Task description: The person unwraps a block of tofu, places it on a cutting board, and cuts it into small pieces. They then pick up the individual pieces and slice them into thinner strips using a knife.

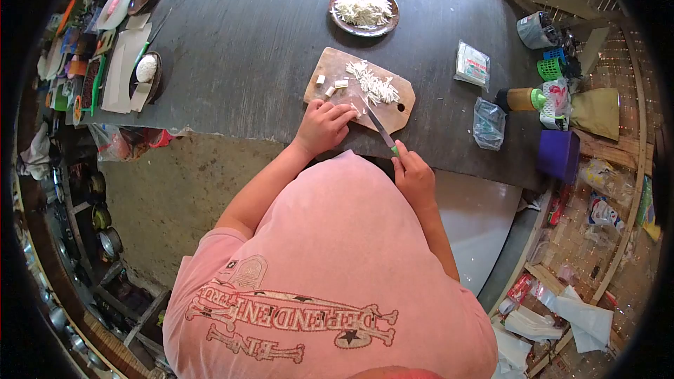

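Note:
A wooden cutting board [330, 63] lies near the table's front edge. On its right half is a pile of thin white strips [375, 85], and several short white pieces [341, 84] sit on its left half. My left hand [325, 126] is on the board's lower left edge, fingers bent and together by a small pale piece partly hidden under the fingertips. Closed round the green handle of a knife [380, 128], my right hand [414, 174] is at the board's lower right, with the blade pointing up and left over the board. Beyond the board stands a brown plate [337, 23] heaped with white strips.
On the right of the dark table [253, 49] lie a packet [472, 64], a clear plastic bag [489, 124] and a jar with a green lid [521, 100]. At the left are a small bowl with white food [146, 69] and cardboard pieces [126, 56].

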`<state>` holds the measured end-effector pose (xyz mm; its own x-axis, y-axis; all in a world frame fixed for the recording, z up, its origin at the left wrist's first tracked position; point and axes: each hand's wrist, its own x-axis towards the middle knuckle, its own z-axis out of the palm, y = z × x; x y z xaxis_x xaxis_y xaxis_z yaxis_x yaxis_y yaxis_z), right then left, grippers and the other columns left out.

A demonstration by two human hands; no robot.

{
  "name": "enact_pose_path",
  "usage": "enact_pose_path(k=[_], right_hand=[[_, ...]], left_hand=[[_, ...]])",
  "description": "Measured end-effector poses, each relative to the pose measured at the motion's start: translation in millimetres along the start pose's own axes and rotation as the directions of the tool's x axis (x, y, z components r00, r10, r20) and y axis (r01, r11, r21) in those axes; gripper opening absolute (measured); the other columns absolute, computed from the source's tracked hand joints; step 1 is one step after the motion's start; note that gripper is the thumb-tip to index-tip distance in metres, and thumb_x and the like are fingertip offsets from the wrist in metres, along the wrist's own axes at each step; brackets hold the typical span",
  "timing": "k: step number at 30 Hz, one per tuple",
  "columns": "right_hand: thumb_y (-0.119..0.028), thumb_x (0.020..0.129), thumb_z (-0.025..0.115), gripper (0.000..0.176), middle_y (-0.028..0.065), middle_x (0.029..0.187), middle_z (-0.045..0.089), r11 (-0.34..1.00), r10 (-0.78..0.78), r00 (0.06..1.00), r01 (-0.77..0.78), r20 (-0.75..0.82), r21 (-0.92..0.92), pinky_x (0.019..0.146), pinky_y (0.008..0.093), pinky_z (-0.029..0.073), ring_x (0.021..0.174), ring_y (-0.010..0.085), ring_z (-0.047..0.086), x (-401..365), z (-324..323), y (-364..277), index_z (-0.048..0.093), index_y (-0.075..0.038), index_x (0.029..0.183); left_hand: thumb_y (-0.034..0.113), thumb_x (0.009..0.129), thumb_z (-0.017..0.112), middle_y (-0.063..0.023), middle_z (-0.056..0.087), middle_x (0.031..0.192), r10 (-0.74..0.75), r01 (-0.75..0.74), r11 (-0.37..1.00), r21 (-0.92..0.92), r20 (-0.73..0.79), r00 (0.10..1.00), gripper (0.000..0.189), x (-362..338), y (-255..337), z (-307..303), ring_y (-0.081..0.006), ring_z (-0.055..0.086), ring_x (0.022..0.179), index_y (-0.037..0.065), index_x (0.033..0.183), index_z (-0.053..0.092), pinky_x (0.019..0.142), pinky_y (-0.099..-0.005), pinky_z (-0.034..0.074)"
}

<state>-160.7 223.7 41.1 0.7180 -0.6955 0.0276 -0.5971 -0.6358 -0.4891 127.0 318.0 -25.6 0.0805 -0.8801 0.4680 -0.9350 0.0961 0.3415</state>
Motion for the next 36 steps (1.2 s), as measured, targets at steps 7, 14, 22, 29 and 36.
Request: enact_pose_path(k=[7,14,22,29,36], right_hand=[[-0.020,0.100,0.077,0.045,0.0082,0.089,0.068,0.999,-0.053,0.999,0.053,0.001,-0.005,0.064,0.0463,0.058,0.074,0.0339,0.071,0,2,4,0.073,-0.015,0.145],[-0.021,0.099,0.078,0.047,0.0076,0.089,0.068,0.990,-0.097,0.995,0.099,0.019,-0.102,0.062,0.0458,0.059,0.071,0.0326,0.072,2,-2,-1,0.072,-0.015,0.145],[-0.022,0.102,0.074,0.044,0.0082,0.092,0.070,0.980,-0.107,0.987,0.124,0.116,-0.157,0.062,0.0454,0.060,0.072,0.0327,0.074,12,-23,-18,0.070,-0.012,0.145],[-0.017,0.102,0.072,0.044,0.0095,0.094,0.069,0.959,-0.146,0.986,0.162,0.083,-0.231,0.063,0.0473,0.060,0.072,0.0349,0.073,13,35,7,0.068,-0.011,0.146],[-0.015,0.103,0.073,0.048,0.0112,0.093,0.069,0.999,-0.046,0.994,0.046,-0.098,-0.001,0.067,0.0481,0.060,0.077,0.0362,0.072,7,18,14,0.068,-0.012,0.151]], left_hand=[[0.019,0.087,0.079,0.0058,0.075,0.128,0.009,-0.009,1.000,0.021,0.002,1.000,0.036,-1,-1,1,-0.0163,0.070,0.101,0.019,0.123,0.077,0.098,-0.0403,0.047],[0.016,0.083,0.083,0.0060,0.076,0.129,0.007,-0.008,1.000,0.012,0.021,1.000,0.044,-2,-2,0,-0.0166,0.070,0.104,0.019,0.127,0.076,0.099,-0.0408,0.047],[0.021,0.086,0.082,0.0076,0.076,0.128,0.025,-0.025,0.999,0.035,-0.005,1.000,0.036,-1,-1,-3,-0.0141,0.069,0.101,0.019,0.122,0.080,0.099,-0.0393,0.047],[0.017,0.083,0.083,0.0070,0.076,0.128,0.021,-0.022,0.999,0.033,0.035,0.999,0.042,-2,2,-4,-0.0150,0.070,0.101,0.019,0.125,0.080,0.097,-0.0390,0.048],[0.018,0.085,0.081,0.0090,0.075,0.126,0.019,-0.019,0.999,0.032,-0.007,1.000,0.037,0,1,-3,-0.0135,0.069,0.096,0.020,0.122,0.079,0.096,-0.0390,0.047]])
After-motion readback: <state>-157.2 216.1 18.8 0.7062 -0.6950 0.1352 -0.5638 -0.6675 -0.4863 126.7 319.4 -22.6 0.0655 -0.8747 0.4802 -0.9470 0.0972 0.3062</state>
